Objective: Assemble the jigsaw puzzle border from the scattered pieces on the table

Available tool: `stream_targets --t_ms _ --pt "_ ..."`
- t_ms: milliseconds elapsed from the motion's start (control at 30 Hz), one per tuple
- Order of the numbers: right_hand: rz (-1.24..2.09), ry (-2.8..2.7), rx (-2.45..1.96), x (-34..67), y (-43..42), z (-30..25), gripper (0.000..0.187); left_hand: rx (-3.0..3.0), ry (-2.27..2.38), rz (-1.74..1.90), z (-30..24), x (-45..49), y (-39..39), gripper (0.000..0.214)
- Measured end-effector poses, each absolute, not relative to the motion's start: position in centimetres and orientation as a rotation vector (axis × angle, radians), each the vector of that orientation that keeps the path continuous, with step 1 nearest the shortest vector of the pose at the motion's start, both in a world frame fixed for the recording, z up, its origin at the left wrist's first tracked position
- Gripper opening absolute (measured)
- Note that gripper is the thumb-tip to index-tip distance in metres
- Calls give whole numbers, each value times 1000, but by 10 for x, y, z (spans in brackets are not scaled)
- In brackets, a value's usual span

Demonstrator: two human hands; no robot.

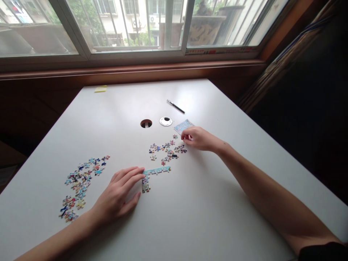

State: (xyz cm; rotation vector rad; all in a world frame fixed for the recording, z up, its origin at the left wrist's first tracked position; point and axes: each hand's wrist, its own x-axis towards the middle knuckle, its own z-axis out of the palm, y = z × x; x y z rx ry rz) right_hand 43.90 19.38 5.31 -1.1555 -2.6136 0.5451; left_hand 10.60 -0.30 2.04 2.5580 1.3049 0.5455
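Left hand (119, 194): laid flat on the white table (206, 217) at lower centre, fingers extended and close together, tips touching the joined strip of jigsaw pieces (156, 170). Loose pieces (81, 181) are scattered at lower left. At the central cluster (167, 150), the right hand (198, 138) is bunched; whether a piece is pinched cannot be told. Blue card (183, 126) and pen (175, 106) are placed beyond.

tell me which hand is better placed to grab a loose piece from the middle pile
Right, probably. The right hand sits at the edge of the middle pile, while the left hand lies flat against the joined strip, farther away.
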Motion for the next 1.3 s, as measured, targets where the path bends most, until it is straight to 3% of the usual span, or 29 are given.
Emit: stream_targets --t_ms 367,633,900,1167,1300 --pt "636 -2792 -1201 434 176 78 8 2574 1293 553 23 107 -3 49" --pt "1041 -2874 -1543 438 171 78 17 2553 1292 526 25 108 -4 48" --pt "899 -2891 -1706 430 163 77 26 2553 1282 549 25 108 -5 47" --pt "947 -2997 -1797 428 163 82 23 2573 1281 549 22 107 -4 46" --pt "948 -3048 -1832 429 162 86 31 2582 1278 547 21 107 -4 47"
